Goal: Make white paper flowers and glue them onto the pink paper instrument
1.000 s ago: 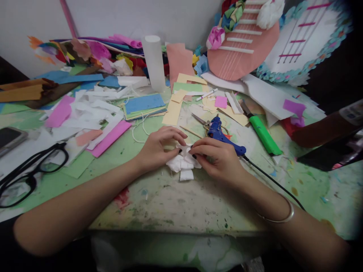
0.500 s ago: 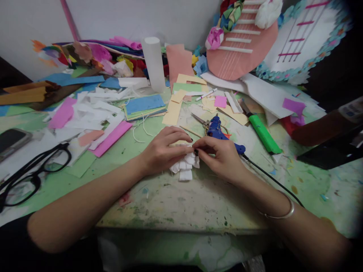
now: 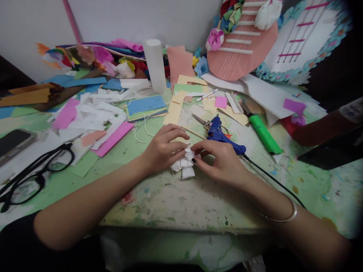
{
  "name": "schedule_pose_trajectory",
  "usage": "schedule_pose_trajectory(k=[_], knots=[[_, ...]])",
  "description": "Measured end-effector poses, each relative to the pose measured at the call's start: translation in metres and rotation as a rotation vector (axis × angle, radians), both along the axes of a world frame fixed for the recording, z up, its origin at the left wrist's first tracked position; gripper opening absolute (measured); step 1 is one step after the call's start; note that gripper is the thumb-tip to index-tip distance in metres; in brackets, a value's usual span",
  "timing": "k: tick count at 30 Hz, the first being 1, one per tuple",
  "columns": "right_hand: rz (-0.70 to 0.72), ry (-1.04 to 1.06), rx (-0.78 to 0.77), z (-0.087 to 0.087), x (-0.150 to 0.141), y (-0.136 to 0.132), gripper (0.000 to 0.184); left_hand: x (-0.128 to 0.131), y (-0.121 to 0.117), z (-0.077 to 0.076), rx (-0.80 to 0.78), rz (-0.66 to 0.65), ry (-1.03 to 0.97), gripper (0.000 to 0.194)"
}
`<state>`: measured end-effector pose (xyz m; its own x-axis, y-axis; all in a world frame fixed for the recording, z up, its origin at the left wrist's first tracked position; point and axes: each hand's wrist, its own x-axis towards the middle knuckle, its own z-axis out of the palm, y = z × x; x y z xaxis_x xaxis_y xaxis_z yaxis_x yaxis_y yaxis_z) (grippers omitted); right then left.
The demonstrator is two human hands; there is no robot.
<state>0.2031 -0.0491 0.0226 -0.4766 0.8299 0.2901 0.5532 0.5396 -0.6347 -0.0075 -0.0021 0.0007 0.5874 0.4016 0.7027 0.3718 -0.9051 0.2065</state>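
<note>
A small white piece of layered, folded paper (image 3: 187, 163) lies low over the table between my hands. My left hand (image 3: 164, 148) is closed on its left side, thumb and fingers partly hiding it. At the right edge of the paper, my right hand (image 3: 219, 160) pinches with thumb and forefinger, a little apart around a fold. A blue hot glue gun (image 3: 219, 132) lies just beyond my right hand, overlapping scissors (image 3: 200, 119). A thin wooden stick (image 3: 194, 132) points towards the glue gun.
White paper strips (image 3: 96, 109) and pink paper (image 3: 113, 139) cover the left side, near black glasses (image 3: 41, 173) and a phone (image 3: 15, 145). A white paper tube (image 3: 155, 68) stands at the back. A green-handled cutter (image 3: 265, 134) lies right, near the glue gun's cord (image 3: 275, 183).
My right hand's thumb and forefinger have spread slightly and shifted down along the white paper. The paper has turned a little, and more of its top shows between the hands.
</note>
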Motion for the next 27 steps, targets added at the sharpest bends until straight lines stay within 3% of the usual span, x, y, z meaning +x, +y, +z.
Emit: schedule_pose_trajectory(k=[8, 19, 23, 27], knots=[[-0.001, 0.002, -0.023, 0.001, 0.001, 0.002, 0.026, -0.001, 0.002, -0.002, -0.179, 0.037, 0.022, 0.008], [0.027, -0.001, -0.033, 0.0, 0.001, 0.001, 0.023, 0.002, 0.003, -0.002, -0.187, 0.013, 0.039, 0.01], [0.056, -0.008, 0.028, -0.001, -0.001, 0.001, 0.024, -0.002, 0.001, 0.007, -0.364, 0.03, 0.002, 0.007], [0.092, -0.035, 0.112, -0.003, -0.002, 0.001, 0.03, -0.013, -0.004, 0.022, -0.595, -0.091, 0.014, 0.006]])
